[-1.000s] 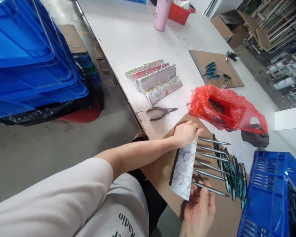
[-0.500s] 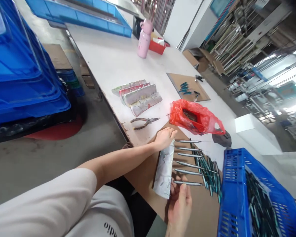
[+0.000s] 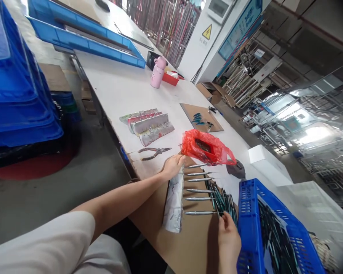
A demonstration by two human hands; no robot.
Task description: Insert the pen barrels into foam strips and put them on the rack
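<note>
A pale, foil-like strip (image 3: 173, 207) lies on the brown board (image 3: 193, 243), with several silver rods (image 3: 200, 213) sticking out of its right side in a row. At the strip's far end, my left hand (image 3: 173, 166) is closed on it. My right hand (image 3: 229, 238) is at the tip of the nearest rod, thumb and fingers pinched together; what they hold is too small to make out. Beside it lies a pile of dark teal slim pieces (image 3: 224, 199).
A blue crate (image 3: 250, 224) of similar pieces stands at the right. Beyond the board are a red bag (image 3: 207, 146), pliers (image 3: 154, 153), more strips (image 3: 154, 127), a small board (image 3: 188, 114), a pink bottle (image 3: 157, 72) and a white box (image 3: 267, 163). Blue bins (image 3: 20, 87) are stacked at the left.
My right hand has moved from the strip's near end out to the right, to the tip of the nearest rod. My left hand stays on the strip. The whole view has shifted.
</note>
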